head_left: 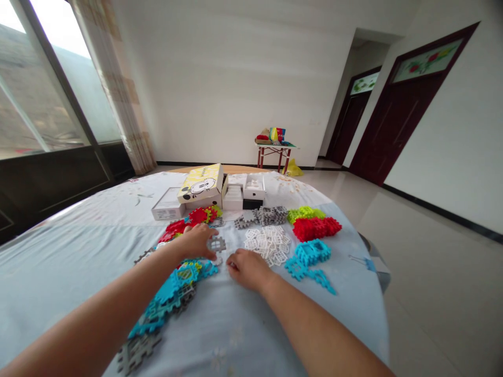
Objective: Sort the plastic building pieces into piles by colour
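Note:
My left hand (197, 241) reaches over the mixed pile with thumb and fingers apart. A grey square interlocking plastic tile (217, 244) lies between its fingertips; no firm grip on it shows. A small white piece (216, 261) is by the thumb. My right hand (248, 268) rests on the cloth with curled fingers pressed together; what they hold, if anything, is hidden. Just right of it spreads a heap of white window-like pieces (271, 243). Under and beside my left arm are mixed blue tiles (173, 288), red tiles (173, 229) and grey tiles (139, 352).
Grey tiles (272, 215), lime-green tiles (305, 213), red tiles (316, 228) and blue tiles (313, 252) form separate heaps at right. Behind them stand a yellow cartoon box (202, 183) and white boxes (168, 203). A pale cloth covers the round table (243, 335).

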`<state>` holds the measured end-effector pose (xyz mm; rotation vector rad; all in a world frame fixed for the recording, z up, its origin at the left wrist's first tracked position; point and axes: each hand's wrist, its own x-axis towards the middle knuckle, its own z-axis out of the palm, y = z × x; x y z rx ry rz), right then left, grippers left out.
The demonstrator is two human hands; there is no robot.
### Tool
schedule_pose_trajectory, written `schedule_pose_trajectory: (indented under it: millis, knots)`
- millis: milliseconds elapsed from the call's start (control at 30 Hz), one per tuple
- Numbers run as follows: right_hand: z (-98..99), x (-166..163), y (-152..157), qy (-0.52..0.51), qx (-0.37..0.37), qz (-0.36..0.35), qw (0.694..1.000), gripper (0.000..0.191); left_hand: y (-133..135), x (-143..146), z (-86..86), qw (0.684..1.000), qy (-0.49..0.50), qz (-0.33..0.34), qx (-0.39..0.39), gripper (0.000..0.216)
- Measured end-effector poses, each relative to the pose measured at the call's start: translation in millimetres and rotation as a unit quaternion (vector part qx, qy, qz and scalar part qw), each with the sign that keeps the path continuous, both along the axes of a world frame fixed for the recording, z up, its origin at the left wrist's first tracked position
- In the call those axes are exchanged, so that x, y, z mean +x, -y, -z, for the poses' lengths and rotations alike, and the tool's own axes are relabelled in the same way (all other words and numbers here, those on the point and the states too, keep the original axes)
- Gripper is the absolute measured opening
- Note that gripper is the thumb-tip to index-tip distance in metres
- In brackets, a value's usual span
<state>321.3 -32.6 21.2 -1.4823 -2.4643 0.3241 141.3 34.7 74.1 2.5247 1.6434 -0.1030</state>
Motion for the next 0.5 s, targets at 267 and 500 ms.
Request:
schedule_pose_trajectory:
  millis: [267, 500]
  knots:
    - [6.6, -4, -4, 0.001, 0.013, 0.015, 1.0, 0.024, -56, 55, 3.6, 0.994, 0.08, -0.016, 0.067, 0.07]
    - [11.6, -4, -8, -0.002, 0.025, 0.022, 0.999, 0.024, -96, 106, 17.8, 0.994, 0.083, -0.037, 0.064, 0.063]
